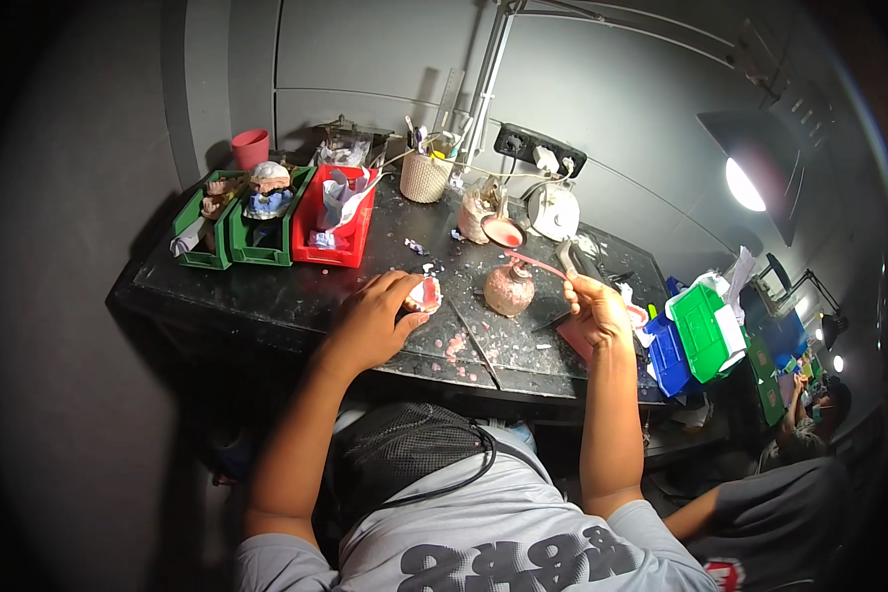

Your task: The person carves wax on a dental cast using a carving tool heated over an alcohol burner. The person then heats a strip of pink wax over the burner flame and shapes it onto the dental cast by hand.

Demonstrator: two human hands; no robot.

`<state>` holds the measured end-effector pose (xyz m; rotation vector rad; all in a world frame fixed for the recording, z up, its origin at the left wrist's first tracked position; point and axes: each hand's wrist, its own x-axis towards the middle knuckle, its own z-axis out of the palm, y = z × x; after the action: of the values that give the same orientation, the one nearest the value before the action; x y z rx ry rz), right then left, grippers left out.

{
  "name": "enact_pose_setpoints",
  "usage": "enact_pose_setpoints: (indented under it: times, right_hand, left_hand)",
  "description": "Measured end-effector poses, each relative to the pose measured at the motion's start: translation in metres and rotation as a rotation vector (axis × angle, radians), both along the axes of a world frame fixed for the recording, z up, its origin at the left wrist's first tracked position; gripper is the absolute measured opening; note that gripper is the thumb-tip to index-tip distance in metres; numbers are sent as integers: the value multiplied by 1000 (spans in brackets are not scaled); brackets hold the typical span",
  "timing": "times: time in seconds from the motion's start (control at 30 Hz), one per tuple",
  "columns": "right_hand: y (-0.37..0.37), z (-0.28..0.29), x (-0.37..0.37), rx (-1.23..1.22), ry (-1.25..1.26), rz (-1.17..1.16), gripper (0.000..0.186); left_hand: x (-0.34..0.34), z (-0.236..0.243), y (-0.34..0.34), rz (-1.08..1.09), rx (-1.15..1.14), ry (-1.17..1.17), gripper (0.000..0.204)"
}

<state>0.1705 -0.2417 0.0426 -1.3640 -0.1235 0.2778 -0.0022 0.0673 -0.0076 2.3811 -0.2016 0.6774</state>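
Note:
My left hand (363, 324) is closed around a dental cast (425, 294) with pink wax along its arch, held just over the near part of the bench. My right hand (600, 314) pinches a thin pink wax strip (535, 260), which reaches leftward over the top of a squat, wax-spattered spirit burner (509, 290). I cannot make out a flame. Between my hands a slim metal tool (477, 345) lies slantwise among pink wax drips. A pink wax sheet (573, 336) lies beside my right wrist. Just beyond that wrist sits another pink-and-white dental piece (635, 314), partly hidden.
Two green bins (262, 250) with casts and a red bin (332, 255) with paper stand at left. Behind the burner are a small pan of pink wax (504, 232), a tool cup (425, 179) and a power strip (541, 150). Blue and green bins (701, 333) flank the right edge.

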Motion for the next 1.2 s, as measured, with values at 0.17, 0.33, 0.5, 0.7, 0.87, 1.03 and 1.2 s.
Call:
enact_pose_setpoints:
  times: [0.17,0.33,0.5,0.7,0.87,1.03,1.2]
  right_hand:
    - [4,0,1,5,9,1,12]
    - [9,3,-1,-5,4,4,11]
    - [12,2,1,-19,-7,30,11]
    - [16,1,4,6,1,32,10]
    - [19,0,7,3,9,35,10]
    - [21,-1,8,-8,0,58,10]
    - [25,0,5,-21,-4,54,11]
  left_hand:
    - [-1,1,0,8,8,4,47]
    - [-1,0,1,-4,3,2,47]
    - [-1,1,0,-3,5,1,47]
    - [0,-1,1,-3,-2,-1,47]
    - [2,-4,0,16,9,-85,45]
    - [1,-4,0,10,14,-96,45]
    - [1,-2,1,-15,-9,-18,46]
